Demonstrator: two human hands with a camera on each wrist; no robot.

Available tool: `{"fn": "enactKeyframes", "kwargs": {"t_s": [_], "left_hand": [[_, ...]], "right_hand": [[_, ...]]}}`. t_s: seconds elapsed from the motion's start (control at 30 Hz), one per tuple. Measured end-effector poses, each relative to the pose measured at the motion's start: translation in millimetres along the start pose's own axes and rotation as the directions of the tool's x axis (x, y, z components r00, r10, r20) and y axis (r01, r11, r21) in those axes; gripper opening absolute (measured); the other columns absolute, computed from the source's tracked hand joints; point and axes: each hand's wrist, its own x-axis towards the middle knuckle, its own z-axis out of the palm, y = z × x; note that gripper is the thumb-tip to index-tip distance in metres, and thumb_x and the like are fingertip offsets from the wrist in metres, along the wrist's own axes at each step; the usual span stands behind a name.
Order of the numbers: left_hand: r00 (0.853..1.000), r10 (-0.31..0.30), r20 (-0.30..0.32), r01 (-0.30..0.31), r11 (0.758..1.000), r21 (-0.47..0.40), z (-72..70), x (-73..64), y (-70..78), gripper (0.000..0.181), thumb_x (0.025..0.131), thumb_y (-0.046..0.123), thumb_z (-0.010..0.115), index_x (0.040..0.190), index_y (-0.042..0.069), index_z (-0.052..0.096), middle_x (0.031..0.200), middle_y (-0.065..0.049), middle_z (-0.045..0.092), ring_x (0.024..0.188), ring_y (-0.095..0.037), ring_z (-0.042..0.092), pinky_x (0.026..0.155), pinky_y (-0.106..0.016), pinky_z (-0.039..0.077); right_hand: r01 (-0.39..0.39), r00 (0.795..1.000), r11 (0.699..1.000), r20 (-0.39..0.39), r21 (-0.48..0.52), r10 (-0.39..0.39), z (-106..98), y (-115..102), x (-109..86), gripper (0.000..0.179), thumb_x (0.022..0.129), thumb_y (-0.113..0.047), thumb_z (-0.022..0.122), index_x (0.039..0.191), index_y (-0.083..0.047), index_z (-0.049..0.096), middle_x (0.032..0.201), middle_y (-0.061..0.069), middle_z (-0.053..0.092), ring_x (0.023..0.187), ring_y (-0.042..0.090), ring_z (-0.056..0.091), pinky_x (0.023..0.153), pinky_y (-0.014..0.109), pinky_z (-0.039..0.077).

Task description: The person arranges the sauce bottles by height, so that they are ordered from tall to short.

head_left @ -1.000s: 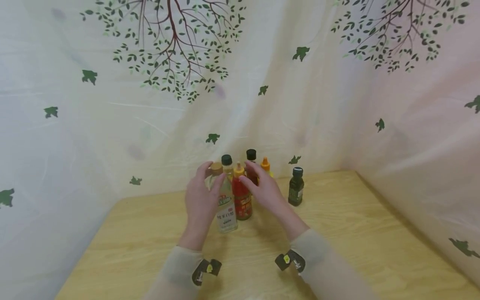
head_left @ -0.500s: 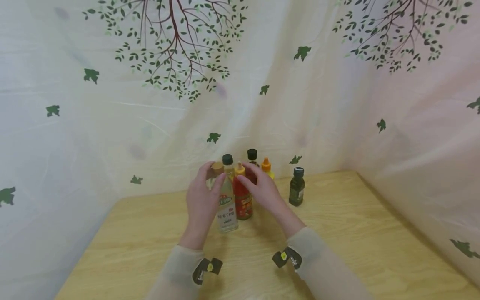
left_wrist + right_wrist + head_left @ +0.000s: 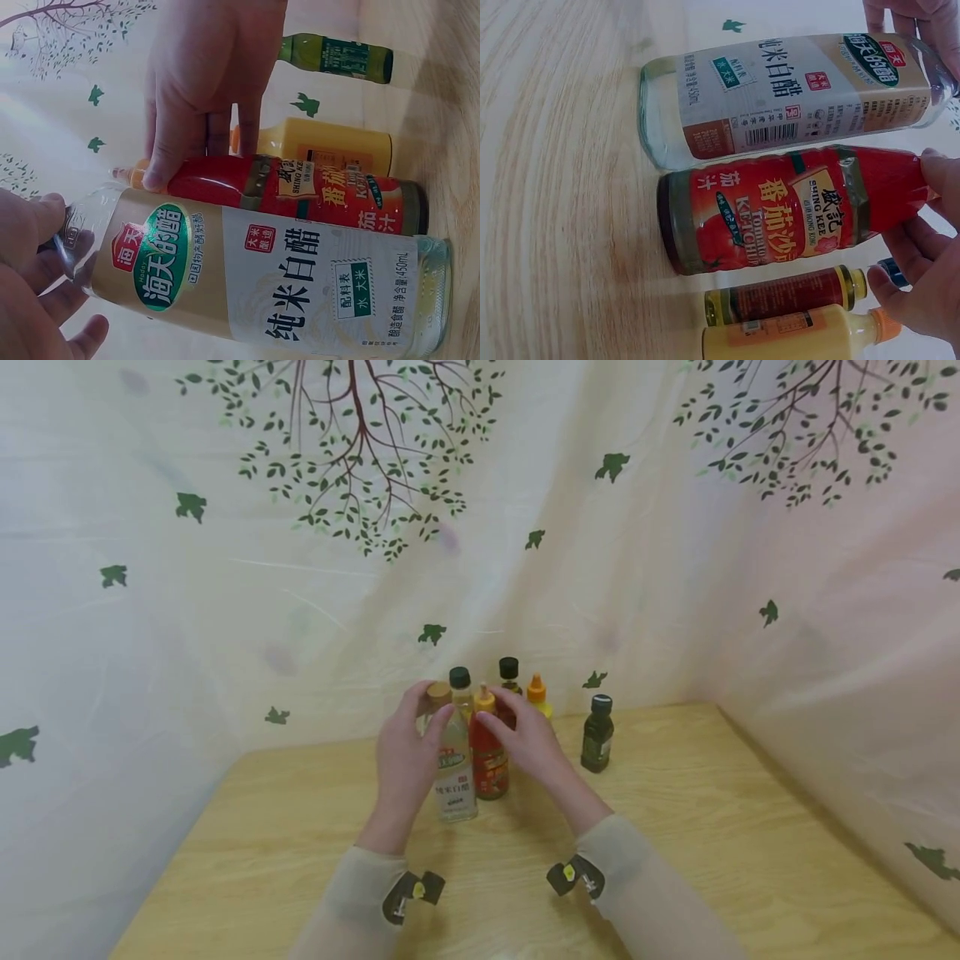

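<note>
In the head view my left hand (image 3: 405, 760) grips the neck of a clear glass vinegar bottle (image 3: 453, 789) with a brown cap. The left wrist view shows its fingers spread around that neck. Just right of it, my right hand (image 3: 532, 739) pinches the upper part of a red tomato ketchup bottle (image 3: 491, 772) with a yellow nozzle. Its thumb and fingers lie around the ketchup bottle's neck in the right wrist view. Both bottles stand upright on the table, side by side. The hands partly hide the bottle tops.
Behind are a green-capped bottle (image 3: 460, 678), a black-capped bottle (image 3: 509, 668) and a yellow squeeze bottle (image 3: 537, 690) with an orange tip. A small dark green bottle (image 3: 597, 739) stands apart to the right. A printed curtain (image 3: 330, 635) hangs behind the wooden table (image 3: 285, 852).
My right hand has shifted slightly left against the ketchup bottle. The head view has drifted a little. The left hand and the bottles look unchanged.
</note>
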Motion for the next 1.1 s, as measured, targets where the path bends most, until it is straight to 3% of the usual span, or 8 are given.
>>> {"fn": "enactKeyframes", "kwargs": {"t_s": [0.43, 0.77, 1.1], "left_hand": [[1.0, -0.008, 0.025, 0.009, 0.999, -0.037, -7.8, 1.6, -2.3, 0.042, 0.108, 0.018, 0.074, 0.147, 0.008, 0.062, 0.136, -0.013, 0.076, 0.129, -0.036, 0.07, 0.116, -0.061, 0.051], [0.999, 0.046, -0.007, -0.046, 0.999, -0.026, -26.9, 13.8, -2.7, 0.044, 0.109, 0.018, 0.071, 0.149, 0.004, 0.06, 0.136, -0.017, 0.075, 0.13, -0.038, 0.069, 0.12, -0.057, 0.048], [1.0, 0.002, -0.008, -0.002, 1.0, -0.003, -47.1, 24.8, -14.7, 0.042, 0.111, 0.019, 0.069, 0.15, 0.007, 0.059, 0.139, -0.016, 0.074, 0.133, -0.038, 0.067, 0.124, -0.061, 0.043]], "right_hand": [[0.002, 1.0, 1.0, -0.002, -0.006, -0.002, 0.3, 1.2, -2.8, 0.051, 0.112, -0.037, 0.068, 0.159, -0.021, 0.059, 0.151, 0.007, 0.066, 0.138, 0.029, 0.063, 0.118, 0.056, 0.052], [-0.003, 1.0, 1.0, -0.022, -0.003, 0.003, -0.9, 1.1, -3.1, 0.053, 0.11, -0.036, 0.071, 0.159, -0.02, 0.06, 0.15, 0.008, 0.067, 0.136, 0.03, 0.064, 0.117, 0.056, 0.053], [-0.021, 1.0, 1.0, -0.007, -0.002, 0.021, -0.4, -1.1, -3.0, 0.05, 0.111, -0.036, 0.069, 0.159, -0.024, 0.06, 0.148, 0.005, 0.068, 0.134, 0.027, 0.065, 0.116, 0.052, 0.055]]}}
